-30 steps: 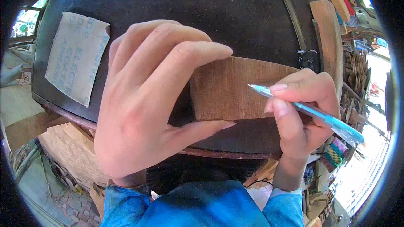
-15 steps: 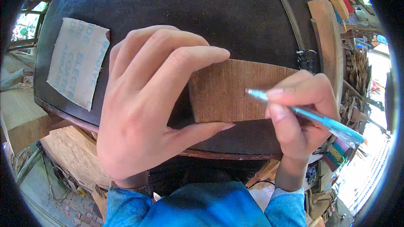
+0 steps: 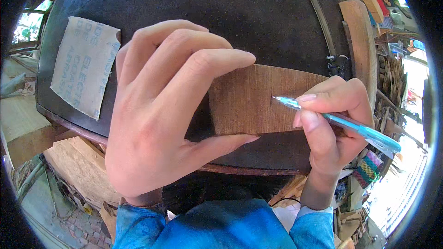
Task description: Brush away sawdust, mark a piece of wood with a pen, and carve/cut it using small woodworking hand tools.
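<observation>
My left hand (image 3: 161,106) arches at the left end of a brown wooden board (image 3: 244,101), gripping it with index fingertip on the upper edge and thumb along the lower edge. My right hand (image 3: 334,120) holds a light blue pen (image 3: 350,129) in a pinch over the board's right part. The pen tip is at the board's face, beside a short faint dark mark. A torn piece of sandpaper (image 3: 83,67), printed side up, lies left of my left hand on the dark table (image 3: 240,14).
A curved wooden piece (image 3: 360,46) and a long dark strip (image 3: 318,14) lie at the table's right. Wood blocks (image 3: 25,133) and boards (image 3: 74,170) stand below left. A striped woven item (image 3: 367,168) and piles of wood scraps (image 3: 392,83) are at the right.
The pen tip shifted slightly left and down, then back right. A short dark mark now shows on the board beside the tip. Both hands keep their grips, with only small shifts.
</observation>
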The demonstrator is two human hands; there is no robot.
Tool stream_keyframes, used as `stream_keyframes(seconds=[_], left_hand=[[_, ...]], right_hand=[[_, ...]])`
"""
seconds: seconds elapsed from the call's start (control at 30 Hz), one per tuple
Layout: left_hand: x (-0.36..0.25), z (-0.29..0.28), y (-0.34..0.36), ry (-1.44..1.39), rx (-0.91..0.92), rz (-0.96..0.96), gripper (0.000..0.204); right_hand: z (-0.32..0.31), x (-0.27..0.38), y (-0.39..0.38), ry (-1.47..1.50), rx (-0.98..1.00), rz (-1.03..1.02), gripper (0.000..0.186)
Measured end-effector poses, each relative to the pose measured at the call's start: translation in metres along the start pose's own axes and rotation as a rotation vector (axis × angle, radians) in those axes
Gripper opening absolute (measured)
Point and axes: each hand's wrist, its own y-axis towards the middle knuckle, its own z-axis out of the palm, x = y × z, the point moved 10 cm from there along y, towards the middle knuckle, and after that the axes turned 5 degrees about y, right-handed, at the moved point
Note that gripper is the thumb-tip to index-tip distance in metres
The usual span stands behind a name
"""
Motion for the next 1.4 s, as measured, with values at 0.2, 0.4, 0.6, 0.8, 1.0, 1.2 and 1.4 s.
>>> stream_keyframes(seconds=[0.2,0.4,0.6,0.8,1.0,1.2,1.4], left_hand=[[0.001,0.0,-0.001,-0.011,0.031,-0.011,0.077],[0.001,0.003,0.001,-0.025,0.021,-0.001,0.077],[0.001,0.002,-0.001,-0.012,0.015,-0.013,0.076],[0.0,0.003,-0.001,-0.01,0.017,-0.013,0.075],[-0.002,-0.004,-0.004,0.0,0.001,-0.037,0.075],[0.001,-0.001,0.001,-0.015,-0.001,-0.01,0.077],[0.0,0.002,0.0,-0.02,0.001,-0.014,0.077]], right_hand=[[0.001,0.003,0.0,-0.055,0.013,-0.026,0.01],[-0.002,0.001,0.0,-0.041,-0.024,0.01,0.008],[-0.007,-0.003,-0.003,0.013,-0.062,0.006,0.007],[-0.005,-0.002,-0.004,-0.033,-0.047,-0.005,0.007],[-0.005,0.005,-0.005,-0.014,-0.064,-0.032,0.007],[-0.01,0.0,-0.001,-0.003,-0.056,-0.012,0.005],[-0.003,0.003,-0.002,-0.067,-0.009,-0.053,0.005]])
